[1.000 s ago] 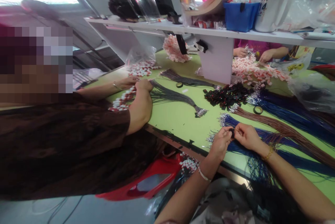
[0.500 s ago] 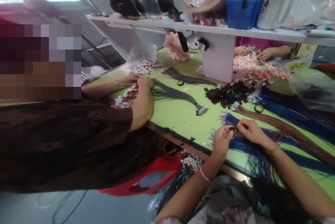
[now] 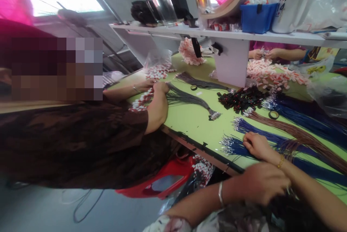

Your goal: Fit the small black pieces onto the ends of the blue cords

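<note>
My right hand (image 3: pixel 256 145) rests over a bundle of blue wires (image 3: pixel 230 146) with silvery terminals at the ends. Its fingers are curled and pressed together on the wires near those ends. Low over my lap is my left hand (image 3: pixel 267 181), beneath my right forearm. The left fingers are bent down and slightly blurred, and what they hold is hidden. A second bundle of blue wires (image 3: pixel 249 127) lies just behind my right hand, then a bundle of brown wires (image 3: pixel 282 125). Farther back sits a pile of small black connectors (image 3: pixel 241 98).
At left a co-worker's hands (image 3: pixel 159 86) work by grey wires (image 3: pixel 187 96) and red-and-white pieces (image 3: pixel 142 100). Across the table another person's hands (image 3: pixel 267 54) are above pale pink connectors (image 3: pixel 271 71). A shelf (image 3: pixel 184 29) spans the table. A red stool (image 3: pixel 159 179) stands below.
My left hand has left the black connector spot above the table and come down toward my lap. My right hand has lowered slightly onto the blue wires. The view has shifted a little left.
</note>
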The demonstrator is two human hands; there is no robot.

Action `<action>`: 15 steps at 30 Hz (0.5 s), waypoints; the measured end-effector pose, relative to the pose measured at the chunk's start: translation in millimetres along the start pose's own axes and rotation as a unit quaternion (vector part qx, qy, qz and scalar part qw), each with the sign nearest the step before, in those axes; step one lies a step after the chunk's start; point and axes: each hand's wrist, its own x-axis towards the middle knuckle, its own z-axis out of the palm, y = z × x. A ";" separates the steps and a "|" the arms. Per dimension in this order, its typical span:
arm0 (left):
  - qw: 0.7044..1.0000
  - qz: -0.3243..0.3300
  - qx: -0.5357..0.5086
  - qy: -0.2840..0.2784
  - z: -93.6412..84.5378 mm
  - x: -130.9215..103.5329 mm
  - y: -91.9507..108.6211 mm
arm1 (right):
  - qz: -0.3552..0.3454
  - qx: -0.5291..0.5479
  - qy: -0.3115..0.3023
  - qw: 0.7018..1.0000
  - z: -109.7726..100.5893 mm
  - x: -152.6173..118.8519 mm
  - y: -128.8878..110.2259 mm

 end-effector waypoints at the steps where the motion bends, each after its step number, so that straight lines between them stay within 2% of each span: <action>1: 0.999 -0.037 0.011 0.038 -15.6 0.9 -17.1 | -0.001 -0.007 0.003 1.000 1.5 -0.5 0.9; 2: 0.994 -0.077 0.025 0.074 -33.6 2.1 -37.2 | -0.002 -0.013 0.006 1.000 2.5 -0.8 1.7; 3: 0.978 -0.147 0.054 0.134 -53.1 3.4 -59.4 | -0.006 -0.019 0.010 1.000 3.1 -0.9 2.2; 4: 0.953 -0.219 0.094 0.189 -72.6 4.6 -82.5 | -0.010 -0.025 0.014 1.000 3.5 -1.0 2.3; 5: 0.924 -0.285 0.136 0.217 -91.1 5.5 -105.2 | -0.015 -0.029 0.020 0.999 3.6 -1.1 1.9; 6: 0.894 -0.345 0.175 0.227 -107.3 5.9 -126.3 | -0.022 -0.032 0.024 0.999 3.6 -1.2 1.2; 8: 0.869 -0.411 0.223 0.160 -130.7 4.9 -159.5 | -0.031 -0.041 0.025 0.998 3.8 -1.4 -0.8; 11: 0.865 -0.427 0.229 0.133 -143.2 0.2 -183.1 | -0.037 -0.061 0.029 0.997 4.4 -1.8 -3.5; 15: 0.851 -0.449 0.249 0.115 -141.3 -6.5 -182.9 | -0.021 -0.036 0.044 0.998 4.7 -2.5 -3.1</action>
